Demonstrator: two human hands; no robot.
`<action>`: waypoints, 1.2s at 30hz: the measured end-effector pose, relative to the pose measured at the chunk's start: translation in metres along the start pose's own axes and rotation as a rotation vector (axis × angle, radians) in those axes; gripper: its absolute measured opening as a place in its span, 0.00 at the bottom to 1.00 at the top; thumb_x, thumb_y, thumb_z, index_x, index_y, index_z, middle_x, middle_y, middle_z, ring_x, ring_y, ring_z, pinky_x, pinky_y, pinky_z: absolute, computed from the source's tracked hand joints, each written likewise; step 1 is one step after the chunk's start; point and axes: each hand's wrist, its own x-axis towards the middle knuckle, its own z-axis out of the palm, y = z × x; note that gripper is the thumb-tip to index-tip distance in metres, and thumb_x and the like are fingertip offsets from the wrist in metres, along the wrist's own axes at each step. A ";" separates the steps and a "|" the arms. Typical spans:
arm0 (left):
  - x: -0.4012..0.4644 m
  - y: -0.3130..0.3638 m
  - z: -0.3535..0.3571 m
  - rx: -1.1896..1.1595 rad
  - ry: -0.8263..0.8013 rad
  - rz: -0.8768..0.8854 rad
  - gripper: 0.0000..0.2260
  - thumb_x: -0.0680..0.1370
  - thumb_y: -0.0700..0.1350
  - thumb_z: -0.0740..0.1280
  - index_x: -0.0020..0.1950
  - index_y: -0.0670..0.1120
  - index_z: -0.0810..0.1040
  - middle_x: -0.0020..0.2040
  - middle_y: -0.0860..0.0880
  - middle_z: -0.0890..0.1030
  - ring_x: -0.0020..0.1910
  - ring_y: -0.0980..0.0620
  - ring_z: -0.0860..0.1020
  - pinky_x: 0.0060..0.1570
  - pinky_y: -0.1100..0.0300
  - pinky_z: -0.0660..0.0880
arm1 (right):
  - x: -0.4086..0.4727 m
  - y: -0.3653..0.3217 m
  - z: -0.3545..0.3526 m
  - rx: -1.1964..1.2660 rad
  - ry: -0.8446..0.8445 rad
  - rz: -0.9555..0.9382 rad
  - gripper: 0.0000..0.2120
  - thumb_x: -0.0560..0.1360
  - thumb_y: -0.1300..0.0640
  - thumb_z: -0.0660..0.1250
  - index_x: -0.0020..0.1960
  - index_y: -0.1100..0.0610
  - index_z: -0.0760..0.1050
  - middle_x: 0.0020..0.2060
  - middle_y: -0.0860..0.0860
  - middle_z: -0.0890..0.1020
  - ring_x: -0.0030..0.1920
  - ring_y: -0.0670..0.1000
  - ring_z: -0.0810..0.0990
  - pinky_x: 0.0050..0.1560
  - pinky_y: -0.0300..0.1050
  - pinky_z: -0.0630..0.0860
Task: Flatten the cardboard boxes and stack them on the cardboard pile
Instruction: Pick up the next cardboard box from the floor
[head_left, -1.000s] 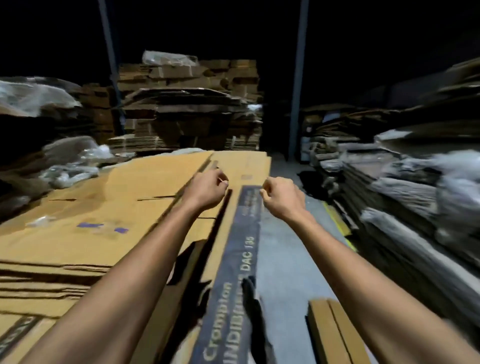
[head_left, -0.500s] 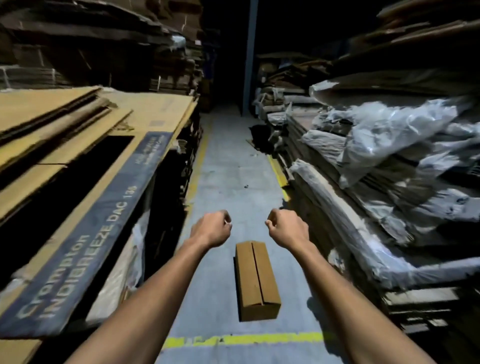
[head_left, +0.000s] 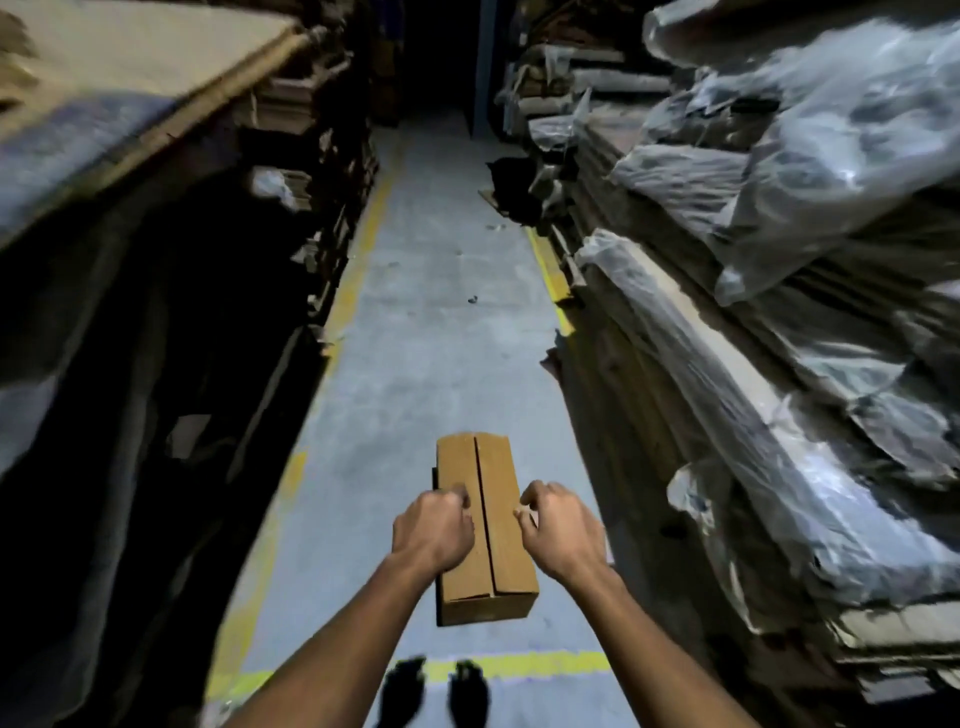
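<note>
A long, narrow brown cardboard box (head_left: 485, 525) lies on the grey concrete aisle floor (head_left: 426, 364), its flaps closed along a centre seam; its long axis runs straight away from the person, down the aisle, with the near short end facing the feet (head_left: 434, 691) and the yellow painted floor line (head_left: 519, 666). Both bare arms reach forward and down over it. The left hand (head_left: 432, 529) hangs over the box's left half, knuckles up, fingers curled into a loose fist with nothing inside; the right hand (head_left: 561, 525) sits at the box's right edge, fingers likewise curled in and holding nothing that shows; whether either hand touches the cardboard I cannot tell from here.

The box lies directly below and between the two hands, so neither is clearly nearer; the seam runs up the gap between them, which suggests, to my eye, that each hand will take its own long side or flap. It is not yet flattened.

The tall pile of flattened tan cardboard sheets (head_left: 156, 67) rises to the person's left, well apart from the box; plastic-wrapped cardboard bundles (head_left: 779, 218) line the right side of the aisle.
</note>
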 end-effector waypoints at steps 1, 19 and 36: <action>0.025 -0.006 0.033 0.009 -0.008 -0.001 0.13 0.80 0.53 0.62 0.63 0.54 0.77 0.61 0.48 0.82 0.59 0.44 0.80 0.53 0.51 0.79 | 0.018 0.015 0.033 0.009 -0.016 0.008 0.12 0.81 0.43 0.63 0.61 0.46 0.75 0.56 0.47 0.80 0.55 0.52 0.81 0.48 0.49 0.78; 0.248 -0.141 0.494 0.088 -0.146 -0.075 0.33 0.74 0.63 0.71 0.76 0.53 0.67 0.72 0.48 0.68 0.72 0.43 0.66 0.61 0.44 0.75 | 0.154 0.208 0.524 0.054 -0.304 0.234 0.34 0.77 0.34 0.66 0.74 0.51 0.61 0.71 0.55 0.66 0.67 0.64 0.72 0.61 0.58 0.74; 0.225 -0.190 0.589 0.039 -0.198 -0.027 0.35 0.81 0.64 0.65 0.83 0.60 0.53 0.86 0.51 0.42 0.83 0.38 0.38 0.72 0.33 0.66 | 0.158 0.236 0.577 0.106 -0.450 0.413 0.58 0.61 0.26 0.70 0.81 0.40 0.41 0.69 0.62 0.62 0.63 0.67 0.70 0.55 0.59 0.73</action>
